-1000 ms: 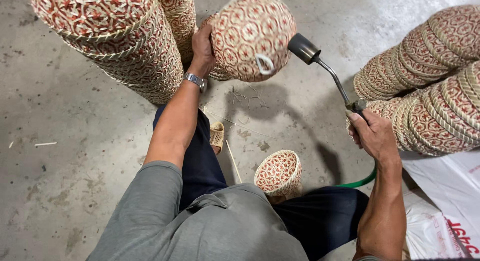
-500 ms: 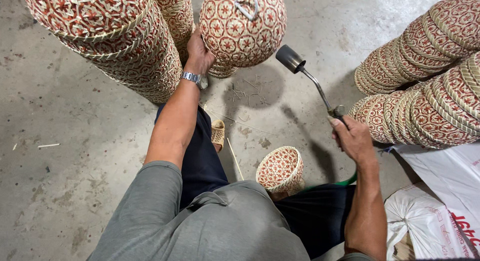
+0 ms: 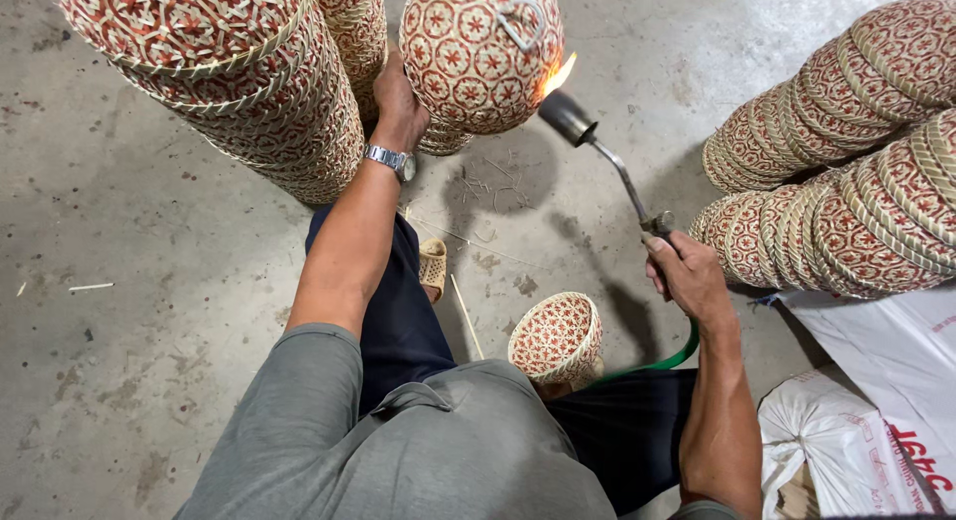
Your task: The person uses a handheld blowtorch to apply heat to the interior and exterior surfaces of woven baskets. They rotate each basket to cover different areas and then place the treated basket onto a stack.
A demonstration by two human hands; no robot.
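Observation:
My left hand (image 3: 396,102) holds up a round woven basket (image 3: 480,52) with a red star pattern and a small loop handle on top. My right hand (image 3: 685,274) grips a gas torch (image 3: 607,156) with a thin metal neck and a dark nozzle. A small orange flame (image 3: 558,75) from the nozzle touches the basket's right side. A green hose (image 3: 669,359) runs from the torch under my right arm. A watch sits on my left wrist.
A tall stack of the same baskets (image 3: 249,82) leans at the upper left. More stacks (image 3: 846,161) lie on their sides at the right. One small basket (image 3: 556,336) rests by my knee. White sacks (image 3: 856,430) lie at the lower right. The floor is concrete.
The basket has turned in my left hand so the loop handle faces up. The torch has swung closer to the basket, and a flame now shows at the nozzle.

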